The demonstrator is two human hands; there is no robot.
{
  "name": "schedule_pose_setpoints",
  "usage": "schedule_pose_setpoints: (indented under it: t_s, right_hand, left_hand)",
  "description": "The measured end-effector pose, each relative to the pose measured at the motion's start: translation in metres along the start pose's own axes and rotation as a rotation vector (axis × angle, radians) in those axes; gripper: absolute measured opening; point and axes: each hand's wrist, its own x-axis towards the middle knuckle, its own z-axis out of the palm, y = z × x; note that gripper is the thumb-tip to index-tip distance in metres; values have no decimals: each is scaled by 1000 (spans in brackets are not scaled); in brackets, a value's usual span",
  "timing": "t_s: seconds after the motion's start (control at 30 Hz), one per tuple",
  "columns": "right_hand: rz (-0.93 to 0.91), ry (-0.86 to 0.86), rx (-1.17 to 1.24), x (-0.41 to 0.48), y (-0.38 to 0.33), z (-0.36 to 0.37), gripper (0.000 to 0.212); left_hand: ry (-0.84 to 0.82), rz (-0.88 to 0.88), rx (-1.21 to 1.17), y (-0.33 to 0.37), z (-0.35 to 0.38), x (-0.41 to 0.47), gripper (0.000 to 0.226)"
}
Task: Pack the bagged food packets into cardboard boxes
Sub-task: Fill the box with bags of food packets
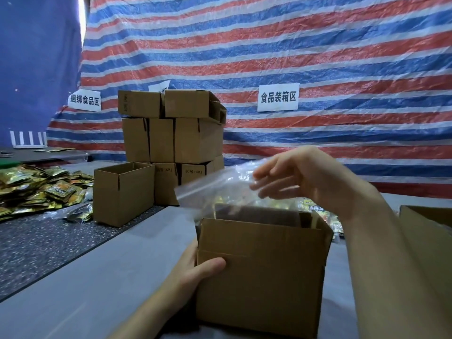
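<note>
Gold packets (36,189) lay heaped far left; the left hand (195,267) gripped the open cardboard box (259,277) by its left wall; a clear bag (215,192) of packets stuck up from its mouth; the right hand (293,177) touched the bag's top, its grip impossible to tell.

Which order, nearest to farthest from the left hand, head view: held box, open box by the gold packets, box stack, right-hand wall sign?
1. Held box: in the grip of the left hand, front centre.
2. Open box: on the table, ahead left.
3. Box stack: behind the open box, further back.
4. Wall sign: on the striped tarp, rear right.
</note>
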Motion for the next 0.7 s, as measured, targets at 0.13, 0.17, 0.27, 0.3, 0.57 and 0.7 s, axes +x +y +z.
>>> schedule_pose_setpoints:
  t_s: [0.13, 0.17, 0.27, 0.3, 0.57, 0.7]
  right_hand:
    - [94, 49, -183, 1, 2, 0, 34]
    - [101, 47, -154, 1, 3, 0, 41]
    - [94, 65, -75, 0, 2, -4, 72]
    - [93, 69, -77, -1, 1, -6, 74]
    - [111, -81, -72, -16, -8, -17, 15]
    - [141, -86, -44, -15, -8, -15, 14]
  left_hand:
    - [28, 13, 7, -2, -1, 0, 97]
    - [32, 13, 3, -3, -1, 0, 95]
    - [65, 17, 1, -5, -3, 1, 95]
    - [84, 22, 6, -6, -4, 2, 95]
    - [206, 58, 92, -7, -9, 7, 106]
    - [195, 83, 165, -8, -7, 3, 100]
